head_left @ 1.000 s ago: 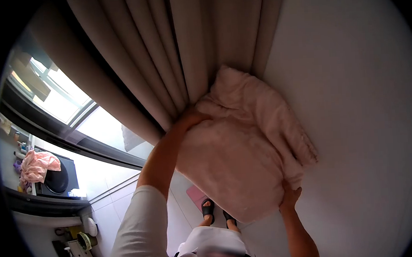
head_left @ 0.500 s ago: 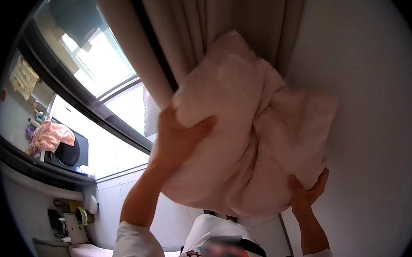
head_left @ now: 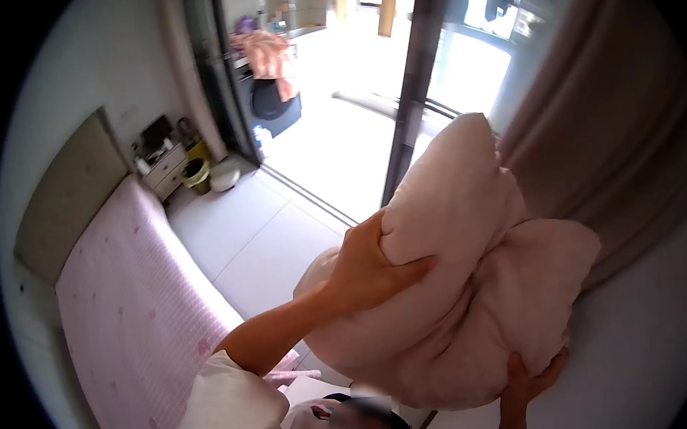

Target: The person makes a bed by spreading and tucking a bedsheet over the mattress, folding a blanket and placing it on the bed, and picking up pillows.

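A bulky pale pink quilt (head_left: 457,302), folded into a soft bundle with a deep crease down its middle, is held up in front of my body. My left hand (head_left: 373,263) grips its left side, thumb lying across the front and the fingers hidden behind the fold. At the lower right corner my right hand (head_left: 532,375) pinches the bundle between thumb and fingers. The quilt covers part of the floor and the lower doorway behind it.
A bed with a pink patterned cover (head_left: 138,303) stands on the left. Beyond it are a nightstand (head_left: 166,171), a bin (head_left: 196,174) and a sliding door frame (head_left: 409,94). Past the doorway, pink cloth (head_left: 269,55) drapes over a washing machine (head_left: 271,102). A brown curtain (head_left: 610,115) hangs right.
The view has swung left, bringing the bed and doorway into fuller sight. Both hands keep their hold on the quilt, which now sits lower and farther right in view.
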### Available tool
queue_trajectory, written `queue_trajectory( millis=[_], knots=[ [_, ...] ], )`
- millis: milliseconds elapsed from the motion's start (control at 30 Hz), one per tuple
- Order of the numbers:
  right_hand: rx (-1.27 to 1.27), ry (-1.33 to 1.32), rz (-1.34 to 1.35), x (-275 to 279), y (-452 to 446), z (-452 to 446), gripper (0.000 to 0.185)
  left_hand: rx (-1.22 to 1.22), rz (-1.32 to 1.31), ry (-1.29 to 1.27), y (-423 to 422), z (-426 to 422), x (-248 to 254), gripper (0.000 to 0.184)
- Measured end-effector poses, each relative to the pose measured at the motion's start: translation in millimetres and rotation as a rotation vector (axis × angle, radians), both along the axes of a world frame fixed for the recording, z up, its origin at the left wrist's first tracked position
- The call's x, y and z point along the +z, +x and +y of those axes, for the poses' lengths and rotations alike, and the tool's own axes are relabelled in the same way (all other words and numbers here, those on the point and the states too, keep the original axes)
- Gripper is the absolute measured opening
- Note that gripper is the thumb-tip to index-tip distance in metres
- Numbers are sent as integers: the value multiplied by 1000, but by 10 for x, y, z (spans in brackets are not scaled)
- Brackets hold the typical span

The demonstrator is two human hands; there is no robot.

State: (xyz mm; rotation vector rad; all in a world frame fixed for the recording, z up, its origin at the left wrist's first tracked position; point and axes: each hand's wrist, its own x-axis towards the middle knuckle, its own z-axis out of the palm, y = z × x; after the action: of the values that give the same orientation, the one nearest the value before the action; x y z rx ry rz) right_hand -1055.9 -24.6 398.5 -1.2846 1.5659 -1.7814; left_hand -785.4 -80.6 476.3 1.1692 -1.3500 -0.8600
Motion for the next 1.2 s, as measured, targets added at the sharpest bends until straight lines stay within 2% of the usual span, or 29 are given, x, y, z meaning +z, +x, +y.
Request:
queue_trajectory(
  millis=[67,100,167,233,300,433,533,667,867,1033,1167,1200],
  knots=[
    [117,94,63,6,350,123,68,81,53,32,413,423,-114,49],
    [153,87,73,-6,544,196,68,161,75,31,664,668,-185,49],
    [396,67,116,-29,992,341,64,268,103,35,1163,1169,-341,49],
    [482,37,64,5,1569,516,61,446,98,24,1623,1677,-431,48],
    [741,15,86,-11,2105,758,58,566,115,29,2101,2339,-387,48],
    [937,69,254,-24,3126,1239,53,849,170,180,2773,3460,-533,47],
    [1226,165,75,-198,3735,1392,47,1075,129,170,3027,4114,-799,43],
    [1390,236,206,-261,4474,1853,50,1370,191,217,3161,4920,-1021,43],
    [1718,276,295,-808,5302,2464,49,1753,410,328,3097,5886,-1221,48],
    [1937,315,131,-958,5730,2955,43,1913,355,331,3180,6436,-1183,48],
    [2003,350,181,-917,6092,3450,49,1983,325,293,3450,7115,-1300,45],
    [1977,358,148,-882,6125,3525,48,2015,249,279,3500,7273,-1336,45]
  ],
)
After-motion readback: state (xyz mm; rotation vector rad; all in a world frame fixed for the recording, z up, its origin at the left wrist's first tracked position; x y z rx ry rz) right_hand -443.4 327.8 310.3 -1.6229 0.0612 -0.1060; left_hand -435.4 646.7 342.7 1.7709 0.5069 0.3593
